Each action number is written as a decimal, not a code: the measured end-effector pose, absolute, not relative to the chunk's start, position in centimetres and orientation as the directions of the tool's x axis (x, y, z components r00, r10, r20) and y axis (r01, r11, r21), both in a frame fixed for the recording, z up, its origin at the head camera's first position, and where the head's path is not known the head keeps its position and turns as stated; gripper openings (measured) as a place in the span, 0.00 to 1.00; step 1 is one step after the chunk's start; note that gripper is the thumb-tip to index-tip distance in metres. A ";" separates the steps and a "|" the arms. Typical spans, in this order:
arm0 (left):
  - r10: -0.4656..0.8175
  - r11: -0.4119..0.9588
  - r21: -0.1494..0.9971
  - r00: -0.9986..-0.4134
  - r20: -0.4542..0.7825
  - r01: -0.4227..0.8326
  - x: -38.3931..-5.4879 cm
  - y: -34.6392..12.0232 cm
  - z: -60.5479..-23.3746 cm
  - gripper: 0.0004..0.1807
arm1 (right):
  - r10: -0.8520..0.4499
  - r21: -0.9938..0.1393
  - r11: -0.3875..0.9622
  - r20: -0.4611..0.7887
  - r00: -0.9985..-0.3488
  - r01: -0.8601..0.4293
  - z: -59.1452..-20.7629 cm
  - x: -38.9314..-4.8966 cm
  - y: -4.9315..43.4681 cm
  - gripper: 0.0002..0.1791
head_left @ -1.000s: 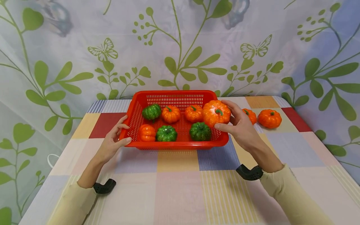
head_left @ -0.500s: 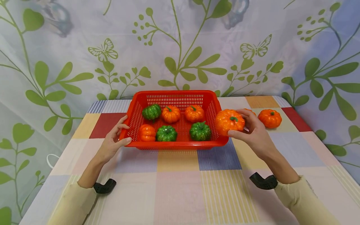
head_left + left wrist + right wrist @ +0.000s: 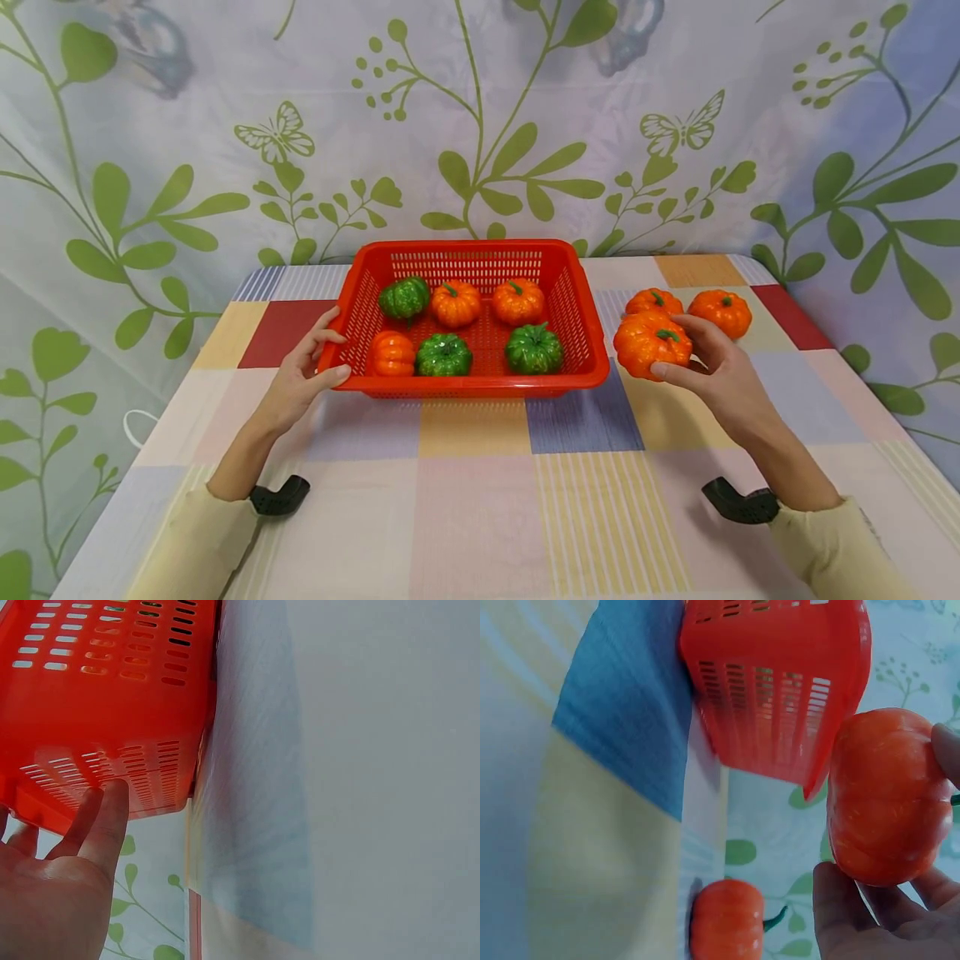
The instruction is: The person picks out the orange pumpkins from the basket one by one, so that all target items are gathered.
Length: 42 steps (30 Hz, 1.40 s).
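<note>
**Status: pumpkin (image 3: 651, 346) in right hand (image 3: 726, 375)**

The pumpkin is glossy orange, squat and rounded, its skin divided by shallow ribs and marked with bright highlights. A short green stem rises from the crown, which is turned upward. The right hand holds the pumpkin between thumb and fingers, clear above the surface (image 3: 480, 517), to the right of the red basket (image 3: 480, 383). Two loose pumpkins (image 3: 720, 315), also orange with green stems, rest behind it. The left hand (image 3: 300, 379) grips the basket at its left rim. Inside the basket: three orange units (image 3: 518, 303) and three dark green units (image 3: 534, 350).
</note>
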<state>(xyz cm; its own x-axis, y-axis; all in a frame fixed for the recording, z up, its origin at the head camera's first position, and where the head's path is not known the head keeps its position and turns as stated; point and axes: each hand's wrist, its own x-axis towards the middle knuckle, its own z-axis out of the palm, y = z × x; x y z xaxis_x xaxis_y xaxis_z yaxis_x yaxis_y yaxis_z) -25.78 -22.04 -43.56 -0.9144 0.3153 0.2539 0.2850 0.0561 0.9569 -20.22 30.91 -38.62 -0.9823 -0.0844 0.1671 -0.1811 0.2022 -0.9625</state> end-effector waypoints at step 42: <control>0.306 -0.085 0.964 -0.915 0.264 0.251 -25.8 -22.1 -43.7 0.20 | 0.030 -0.824 0.554 -0.124 -0.992 0.120 -42.5 -22.9 36.8 0.44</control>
